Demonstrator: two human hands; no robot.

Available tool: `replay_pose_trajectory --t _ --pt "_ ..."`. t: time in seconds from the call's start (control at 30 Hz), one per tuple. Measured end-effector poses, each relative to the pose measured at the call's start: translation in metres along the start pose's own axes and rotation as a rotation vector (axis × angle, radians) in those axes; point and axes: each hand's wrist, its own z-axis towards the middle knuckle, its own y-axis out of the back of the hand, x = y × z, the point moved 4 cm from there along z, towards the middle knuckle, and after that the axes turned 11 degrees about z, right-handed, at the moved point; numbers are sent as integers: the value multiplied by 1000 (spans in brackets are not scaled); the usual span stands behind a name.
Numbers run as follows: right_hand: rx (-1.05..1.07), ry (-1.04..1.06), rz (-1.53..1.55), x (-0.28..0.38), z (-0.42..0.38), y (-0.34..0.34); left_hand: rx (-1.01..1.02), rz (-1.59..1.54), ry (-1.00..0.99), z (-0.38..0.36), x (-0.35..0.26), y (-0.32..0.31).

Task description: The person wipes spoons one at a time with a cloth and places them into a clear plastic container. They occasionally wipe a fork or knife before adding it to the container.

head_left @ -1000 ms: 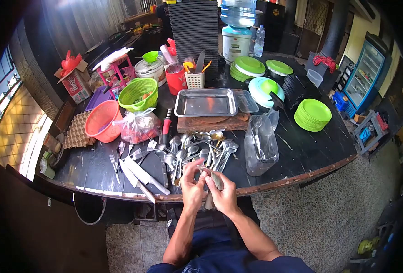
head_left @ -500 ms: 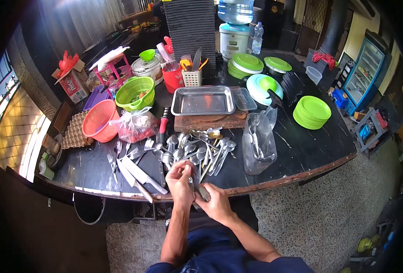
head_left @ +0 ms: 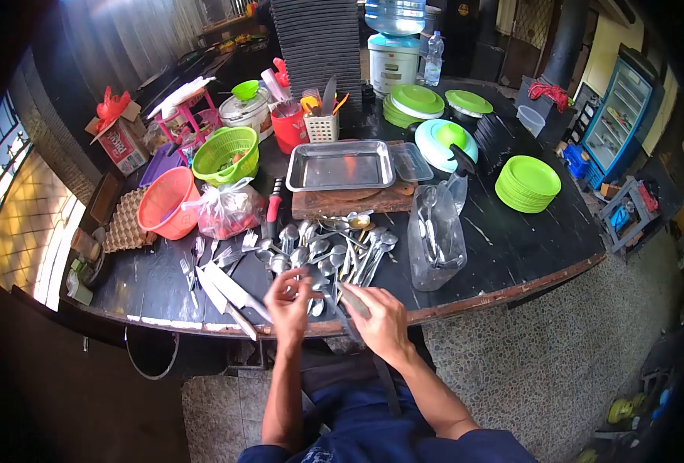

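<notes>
Near the table's front edge, my left hand [head_left: 286, 307] is raised with its fingers curled but apart, and I see nothing held in it. My right hand [head_left: 384, 322] is closed on a grey-green cloth [head_left: 356, 302], bunched under the fingers; a dark strip hangs below it. Just beyond both hands lies a loose pile of metal spoons [head_left: 334, 251]. Several forks [head_left: 190, 279] lie to the left of the pile. Two knives with pale blades [head_left: 232, 285] lie beside my left hand. A clear plastic container [head_left: 438, 247] holding some spoons stands to the right.
Behind the cutlery, a metal tray [head_left: 340, 166] rests on a wooden board [head_left: 349, 202]. Green plates [head_left: 527, 184] are stacked at the right. An orange basin [head_left: 167, 207], a green basket [head_left: 226, 157] and a tied plastic bag [head_left: 226, 210] stand at the left.
My hands have moved apart and slightly up. The spoon that was between them is no longer in my left hand, whose fingers have loosened. The right hand keeps the cloth.
</notes>
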Motion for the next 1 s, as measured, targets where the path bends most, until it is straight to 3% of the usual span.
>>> replay_pose_trajectory --t 0.1,0.3,0.37,0.43,0.53,0.7,0.8,1.0 --pt "81 -13 -34 -4 -7 -24 -26 20 -73 -9 -9 -22" --pt "133 37 -83 -18 -20 -25 94 -47 87 3 -11 -13" --pt "136 31 -99 -19 -24 -20 29 207 -14 10 -11 -1" --pt "196 39 -81 -22 -26 -18 -29 43 22 15 -12 6" --pt "205 32 -84 -34 -30 -13 -195 -71 -101 28 -7 22" --pt "118 -37 -80 -85 -23 -8 -424 -182 -282 52 -62 37" --pt "-68 -121 87 -104 -15 -11 -153 -191 -339 57 -94 -5" --pt "-53 -229 140 -117 -15 -19 250 -259 -449 52 -142 -132"
